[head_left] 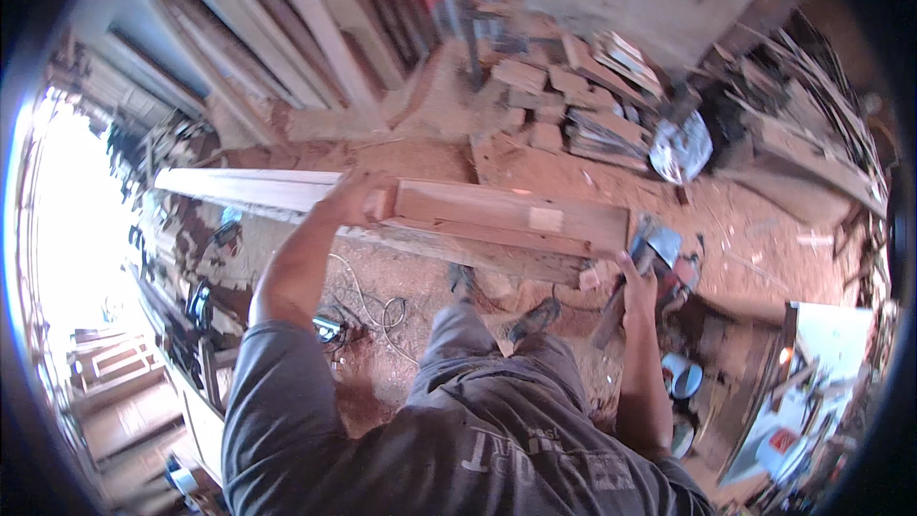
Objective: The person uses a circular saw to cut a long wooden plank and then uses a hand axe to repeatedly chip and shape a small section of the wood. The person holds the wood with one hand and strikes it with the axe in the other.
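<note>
A long, pale timber piece made of boards (468, 208) stretches across in front of me, its left end farther off and brighter. My left hand (358, 199) is wrapped round it near the middle, beside a small reddish wooden block (387, 202). At the timber's right end is my right hand (637, 285), its fingers curled close to the lower edge. A dark, slanting bar (607, 321) shows next to that hand; whether the hand grips it or the timber is unclear. A light rectangular patch (545, 220) marks the timber's face.
Stacked wood offcuts (564, 100) lie beyond the timber, with a shiny plastic bag (681, 146) beside them. Tall boards (258, 29) lean at the far left. A pale cable (382, 315) loops over the dusty floor near my feet. Tins (680, 376) stand at the right.
</note>
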The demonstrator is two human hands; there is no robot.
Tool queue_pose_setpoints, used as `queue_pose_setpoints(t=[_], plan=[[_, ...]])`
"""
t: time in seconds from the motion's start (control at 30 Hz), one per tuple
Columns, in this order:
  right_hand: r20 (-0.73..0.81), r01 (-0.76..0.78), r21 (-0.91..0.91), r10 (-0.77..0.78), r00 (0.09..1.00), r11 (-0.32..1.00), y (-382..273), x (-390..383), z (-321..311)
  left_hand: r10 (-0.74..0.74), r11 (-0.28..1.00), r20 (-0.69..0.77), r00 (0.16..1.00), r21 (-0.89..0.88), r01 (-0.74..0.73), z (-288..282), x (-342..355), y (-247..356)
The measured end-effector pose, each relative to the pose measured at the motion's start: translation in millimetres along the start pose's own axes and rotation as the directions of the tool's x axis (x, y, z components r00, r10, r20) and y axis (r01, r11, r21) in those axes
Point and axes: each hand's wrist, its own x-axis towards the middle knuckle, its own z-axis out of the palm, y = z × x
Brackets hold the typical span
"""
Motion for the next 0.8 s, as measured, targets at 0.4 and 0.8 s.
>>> queue_pose_setpoints(t=[0.4,0.8], plan=[[0.032,-0.052,-0.080,0.054,0.998,0.995,30.2,19.5,-119.9,0.070,0.997,-0.053,0.996,0.045,-0.067,-0.8,-14.8,89.2],[-0.055,0.020,-0.406,-0.047,0.997,0.913,-49.0,64.5,-178.1,0.430,0.826,0.131,0.893,-0.456,-0.330,4.7,65.2,104.5]])
